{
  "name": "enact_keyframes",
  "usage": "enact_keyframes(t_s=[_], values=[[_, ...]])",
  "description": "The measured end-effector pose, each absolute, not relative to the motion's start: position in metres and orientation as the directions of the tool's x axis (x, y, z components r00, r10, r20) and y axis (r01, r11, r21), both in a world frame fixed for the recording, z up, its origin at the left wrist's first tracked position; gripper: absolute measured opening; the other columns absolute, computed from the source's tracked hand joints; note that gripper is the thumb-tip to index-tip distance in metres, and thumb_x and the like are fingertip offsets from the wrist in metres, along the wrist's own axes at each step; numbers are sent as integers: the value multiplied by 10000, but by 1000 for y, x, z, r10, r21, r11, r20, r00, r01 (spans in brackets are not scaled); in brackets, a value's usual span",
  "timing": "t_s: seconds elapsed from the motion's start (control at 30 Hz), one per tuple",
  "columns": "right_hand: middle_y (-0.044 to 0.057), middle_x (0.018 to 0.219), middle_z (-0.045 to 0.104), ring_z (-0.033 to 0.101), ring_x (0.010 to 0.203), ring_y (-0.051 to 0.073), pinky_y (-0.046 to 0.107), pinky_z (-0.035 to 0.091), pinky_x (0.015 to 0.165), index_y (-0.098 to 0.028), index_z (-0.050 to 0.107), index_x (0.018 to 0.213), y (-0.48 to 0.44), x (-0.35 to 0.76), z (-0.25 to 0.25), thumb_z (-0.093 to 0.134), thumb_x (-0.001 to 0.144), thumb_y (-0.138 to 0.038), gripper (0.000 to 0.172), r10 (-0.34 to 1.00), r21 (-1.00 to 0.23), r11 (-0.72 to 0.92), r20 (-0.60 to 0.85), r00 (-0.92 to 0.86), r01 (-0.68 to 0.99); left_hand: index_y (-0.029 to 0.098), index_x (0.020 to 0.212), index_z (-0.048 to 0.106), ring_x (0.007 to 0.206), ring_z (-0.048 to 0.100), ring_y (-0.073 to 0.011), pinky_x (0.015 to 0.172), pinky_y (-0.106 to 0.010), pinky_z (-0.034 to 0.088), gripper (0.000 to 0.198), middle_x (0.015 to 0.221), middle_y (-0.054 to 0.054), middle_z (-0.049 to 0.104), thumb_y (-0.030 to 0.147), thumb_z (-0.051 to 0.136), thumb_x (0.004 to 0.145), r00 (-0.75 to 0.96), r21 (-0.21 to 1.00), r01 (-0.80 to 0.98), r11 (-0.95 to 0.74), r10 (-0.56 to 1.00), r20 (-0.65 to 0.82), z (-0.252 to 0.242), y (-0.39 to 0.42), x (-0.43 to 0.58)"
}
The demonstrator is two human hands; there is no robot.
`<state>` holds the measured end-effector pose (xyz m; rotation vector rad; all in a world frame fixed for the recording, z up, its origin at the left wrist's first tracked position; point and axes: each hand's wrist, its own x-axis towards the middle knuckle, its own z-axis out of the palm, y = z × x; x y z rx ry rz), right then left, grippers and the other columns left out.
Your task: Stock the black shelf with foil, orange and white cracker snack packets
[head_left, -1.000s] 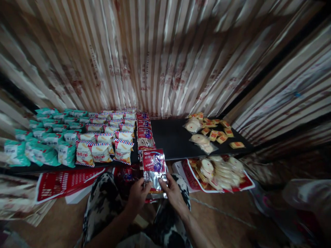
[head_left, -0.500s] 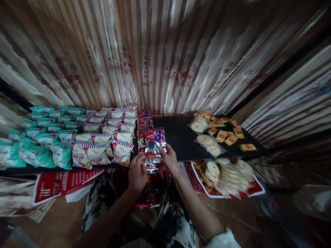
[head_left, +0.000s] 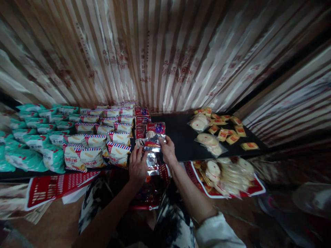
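Both my hands hold a red-and-silver snack packet (head_left: pixel 154 137) over the near edge of a black shelf (head_left: pixel 178 137). My right hand (head_left: pixel 167 150) grips its right side, fingers closed on it. My left hand (head_left: pixel 138 164) pinches its lower left, where silver foil hangs down. The packet lies at the front end of a column of like red packets (head_left: pixel 141 119). To its left lie rows of white striped snack bags (head_left: pixel 113 132).
Teal snack bags (head_left: pixel 31 137) fill the shelf's left end. Round biscuit packs and small orange packets (head_left: pixel 217 132) lie at the right. A red crate (head_left: pixel 227 177) of biscuits stands below right, a red basket (head_left: pixel 55 184) below left. A striped curtain hangs behind.
My hands have carried the red-and-silver packet up from my lap and forward onto the shelf's front edge, behind the column of red packets.
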<state>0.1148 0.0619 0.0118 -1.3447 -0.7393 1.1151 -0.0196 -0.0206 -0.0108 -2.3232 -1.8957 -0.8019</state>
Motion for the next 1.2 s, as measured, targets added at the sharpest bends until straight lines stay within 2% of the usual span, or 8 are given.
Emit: enact_keyframes(t_s=[0.17,0.27,0.5,0.77,0.87,0.97,1.1,1.2], values=[[8,792,671,603,657,159,276,487,625,-180,591,975,62,116,8,666,624,-428,437,909,-965,-130,-208,361,-229,166,1042,621,1353,240,-327,1067,-531,277,279,1396,-129,426,194,497,794,170,320,898,-303,908,384,1,-6,-15],[-3,760,661,594,638,154,276,485,621,-184,597,954,62,116,7,671,619,-422,417,913,-957,-143,-226,339,-253,152,1007,629,1347,247,-342,1076,-537,254,252,1379,-139,444,216,513,793,176,330,894,-304,914,365,2,-3,-13],[1,784,666,607,675,156,269,487,635,-184,593,953,61,113,6,668,624,-417,410,915,-956,-170,-243,322,-237,157,1032,634,1303,343,-326,1066,-513,295,269,1180,-133,594,241,492,819,191,314,892,-324,901,389,-4,-9,-8],[0,763,677,616,637,155,275,499,613,-191,575,984,65,103,4,627,666,-435,404,953,-958,-198,-237,187,-205,141,1149,590,1175,492,-312,1025,-512,366,355,1148,-143,615,205,498,812,196,235,921,-311,891,410,-10,-27,-3],[9,818,690,633,704,171,297,507,661,-192,572,1034,71,99,2,604,693,-427,415,969,-981,-174,-187,160,-89,155,1161,580,1179,494,-301,1003,-501,394,350,1197,-134,598,187,489,825,192,216,923,-319,867,459,-17,-30,-3],[26,896,696,635,809,187,316,495,738,-202,579,1078,79,98,1,583,734,-379,386,980,-980,-122,-94,177,156,156,1138,589,1181,499,-293,978,-478,418,316,1218,-131,589,182,474,846,179,213,923,-321,847,501,-21,-29,-3],[75,946,689,631,871,225,345,468,783,-195,558,1173,84,99,4,527,791,-317,403,979,-843,-124,-19,202,523,155,1140,586,1183,497,-289,931,-446,450,303,1247,-136,571,190,456,868,172,212,927,-311,851,497,-20,-27,-3],[76,1017,667,618,916,224,339,461,806,-200,503,1253,85,98,7,505,805,-287,456,987,-775,-56,50,150,630,154,1138,588,1129,531,-275,906,-423,462,300,1219,-136,587,196,460,870,166,206,930,-303,849,502,-19,-27,-4]])
